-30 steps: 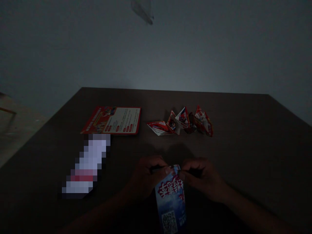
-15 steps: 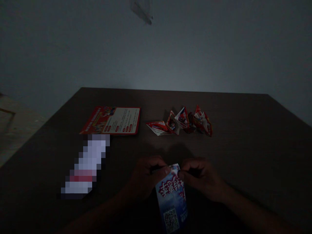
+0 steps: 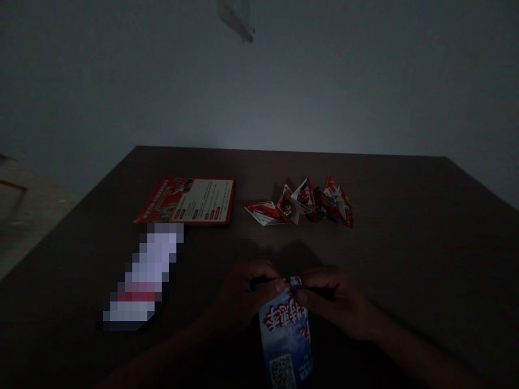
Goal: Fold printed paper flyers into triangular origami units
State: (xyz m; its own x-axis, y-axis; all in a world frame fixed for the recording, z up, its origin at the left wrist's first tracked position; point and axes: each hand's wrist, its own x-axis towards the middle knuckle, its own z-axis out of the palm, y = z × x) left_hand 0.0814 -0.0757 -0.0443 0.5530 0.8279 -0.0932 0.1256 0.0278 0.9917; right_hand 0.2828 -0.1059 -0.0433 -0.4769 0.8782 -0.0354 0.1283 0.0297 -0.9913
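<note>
A blue printed leaflet (image 3: pixel 287 337) with red-and-white lettering and a QR code hangs between my hands at the near side of the table. My left hand (image 3: pixel 253 292) pinches its upper left edge, the thumb lying over the print. On the other side, my right hand (image 3: pixel 336 297) grips the upper right edge between thumb and fingers. The top of the paper bends over between the two thumbs. Beyond my hands lie several folded red-and-white paper shapes (image 3: pixel 302 201) in a row; how they join is hard to make out in the dim light.
A stack of red-and-white printed leaflets (image 3: pixel 203 201) lies at the left of the dark table (image 3: pixel 389 216). Nearer to me is a pixelated white object (image 3: pixel 152 270) with a red band. A pale wall (image 3: pixel 324 75) stands behind the table.
The leaflet's top edge has curled over a little more between my thumbs, and the sheet has turned slightly. Both hands keep their grip; the things on the table stay put.
</note>
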